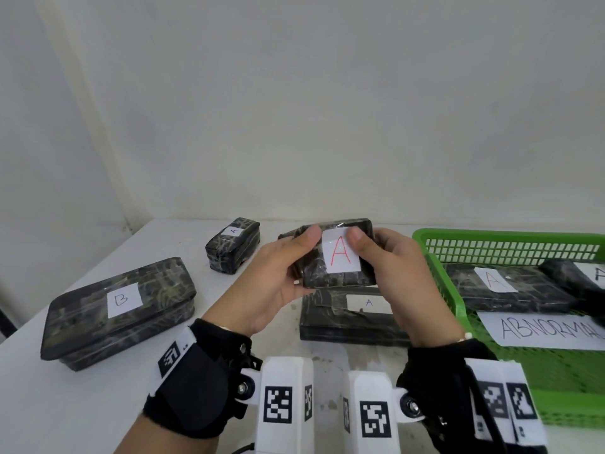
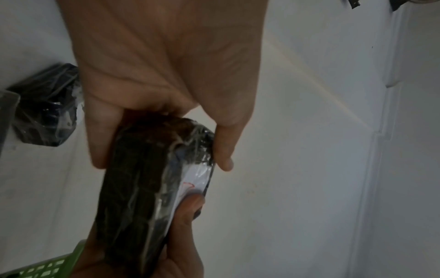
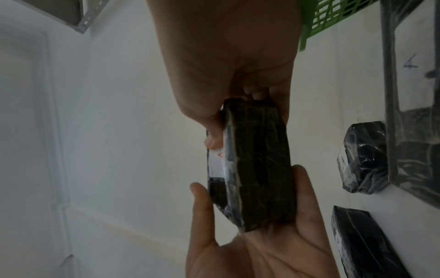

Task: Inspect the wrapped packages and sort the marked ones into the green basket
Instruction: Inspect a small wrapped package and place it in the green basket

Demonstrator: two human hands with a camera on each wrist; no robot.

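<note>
Far left on the white worktop (image 1: 98,404) lies a big wrapped package w/ a "B" label (image 1: 119,311), & behind it to the right a small package w/ a dark "A" label (image 1: 233,245). At centre, left hand (image 1: 275,283) & right hand (image 1: 401,280) each have a closed grip on one end of the red-"A" package (image 1: 337,257), thumbs on its front face either side of the label, held up above a flat package w/ a small "A" label (image 1: 352,317). Right: green basket (image 1: 438,273) sits on the worktop, holding two "A"-labelled packages (image 1: 504,286) & an "ABNORMAL" paper sign (image 1: 543,329).
</note>
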